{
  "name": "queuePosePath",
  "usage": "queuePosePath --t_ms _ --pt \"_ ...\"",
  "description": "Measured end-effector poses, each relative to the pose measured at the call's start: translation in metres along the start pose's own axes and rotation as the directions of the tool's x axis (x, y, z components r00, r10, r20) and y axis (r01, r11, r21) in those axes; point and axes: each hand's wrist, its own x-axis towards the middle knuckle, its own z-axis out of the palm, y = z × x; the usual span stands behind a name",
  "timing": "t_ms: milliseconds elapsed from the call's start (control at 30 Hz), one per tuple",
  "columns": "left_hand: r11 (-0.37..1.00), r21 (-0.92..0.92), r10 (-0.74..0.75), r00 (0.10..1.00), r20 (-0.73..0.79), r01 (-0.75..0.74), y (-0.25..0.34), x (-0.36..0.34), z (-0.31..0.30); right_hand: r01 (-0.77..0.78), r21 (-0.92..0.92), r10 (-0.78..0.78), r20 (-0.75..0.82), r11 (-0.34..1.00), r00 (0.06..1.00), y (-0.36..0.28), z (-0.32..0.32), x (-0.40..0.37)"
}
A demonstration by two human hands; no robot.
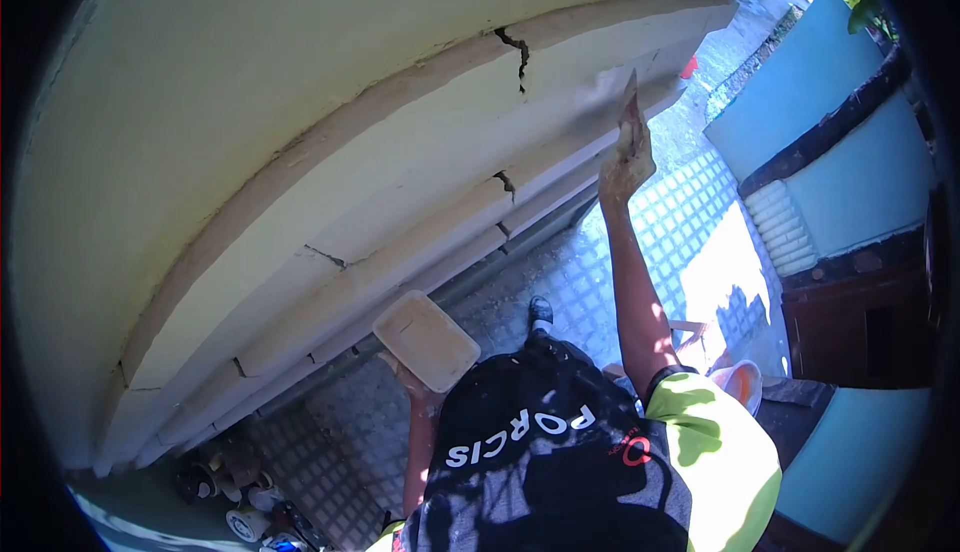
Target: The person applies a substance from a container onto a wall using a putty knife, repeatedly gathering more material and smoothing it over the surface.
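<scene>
My left hand (409,376) is wrapped around the side of a shallow rectangular cream tub (427,340), held close in front of my shirt. Smooth pale material shows across the tub's inside. At the end of my stretched arm, my right hand (628,160) is up against the lower steps of the pale moulding (400,102). The fingers are closed, and a thin pointed shape sticks out beyond them; I cannot tell what it is. Jagged dark cracks (520,55) run through the moulding, left of the right hand.
Beneath me lies a tiled floor (650,242), partly sunlit, with my shoe (541,309) on it. An orange-and-white bucket (742,384) stands behind my right arm. Several containers (247,523) sit at the lower left. A blue-green wall (800,92) and a dark brown cabinet-like piece (850,327) border the right.
</scene>
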Motion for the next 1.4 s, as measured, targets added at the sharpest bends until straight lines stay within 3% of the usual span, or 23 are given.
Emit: queuePosePath --t_ms 67,133,167,300,367,467,567,600,667,733,833,933,967,1033,1133,1200,1233,1400 --pt "0.993 0.117 0.029 0.999 0.019 -0.031 0.0 0.001 -0.004 0.095 -0.04 -0.095 0.02 0.995 0.995 0.02 0.02 0.031" --pt "1.0 0.017 -0.009 0.997 -0.079 0.01 0.005 0.001 0.012 0.259 -0.022 -0.259 0.014 0.965 0.966 0.019 0.037 0.028" --pt "0.999 -0.039 -0.028 0.992 -0.127 0.023 0.007 0.002 0.02 0.198 -0.03 -0.196 0.08 0.98 0.977 0.01 0.037 0.012" --pt "0.995 -0.103 -0.002 0.996 -0.085 -0.007 0.007 0.007 0.029 0.105 -0.035 -0.086 0.357 0.994 0.93 -0.021 0.002 -0.038" --pt "0.993 -0.116 0.005 0.994 -0.106 -0.017 0.006 0.01 0.028 0.061 -0.04 -0.047 0.277 0.997 0.96 -0.007 -0.002 -0.025" --pt "0.992 -0.129 -0.02 0.988 -0.155 0.0 0.008 0.007 0.031 -0.028 0.043 0.028 0.013 0.999 1.0 0.015 0.002 0.026" --pt "0.99 -0.137 -0.025 0.99 -0.137 0.006 0.01 0.005 0.032 0.094 0.026 -0.094 -0.012 0.995 0.996 0.058 0.019 0.052" --pt "0.994 -0.112 -0.016 0.993 -0.119 0.003 0.012 0.005 0.033 0.174 0.006 -0.174 -0.01 0.985 0.985 0.05 0.029 0.043" --pt "0.998 -0.065 0.0 0.996 -0.087 -0.006 0.015 0.004 0.036 0.047 0.014 -0.048 0.078 0.999 0.996 0.027 0.029 0.01" --pt "0.997 -0.083 -0.004 0.998 -0.055 -0.001 0.014 0.007 0.032 0.009 0.108 -0.03 0.193 0.994 0.981 0.003 0.024 -0.034" --pt "0.999 -0.033 -0.004 0.999 -0.049 0.002 0.009 0.008 0.027 0.255 0.094 -0.272 0.377 0.962 0.885 -0.017 0.002 -0.059" --pt "1.0 0.021 0.013 0.998 -0.061 -0.012 0.008 0.009 0.014 0.226 0.041 -0.229 0.098 0.973 0.969 -0.009 0.012 -0.036" --pt "0.999 0.028 0.02 0.998 -0.068 -0.018 0.007 0.008 0.012 -0.055 -0.061 0.062 0.129 0.997 0.99 -0.036 0.007 -0.025" --pt "1.0 0.0 0.017 0.997 -0.073 -0.017 0.005 0.007 0.008 0.084 -0.102 -0.067 0.162 0.991 0.985 -0.025 0.028 -0.032" --pt "0.999 -0.049 0.012 0.998 -0.066 -0.016 0.009 0.008 0.015 -0.056 -0.235 0.14 0.36 0.97 0.922 -0.06 0.039 -0.057" --pt "0.997 -0.071 0.009 0.999 -0.052 -0.013 0.008 0.007 0.019 0.261 0.119 -0.278 0.163 0.958 0.946 -0.069 0.037 -0.078" --pt "0.998 -0.069 0.008 0.999 -0.04 -0.01 0.008 0.006 0.019 0.154 0.139 -0.19 0.296 0.978 0.936 -0.06 0.021 -0.082" --pt "0.998 0.054 0.034 0.994 -0.106 -0.029 0.011 0.004 0.018 0.183 0.019 -0.184 0.073 0.983 0.98 -0.004 0.021 -0.017"
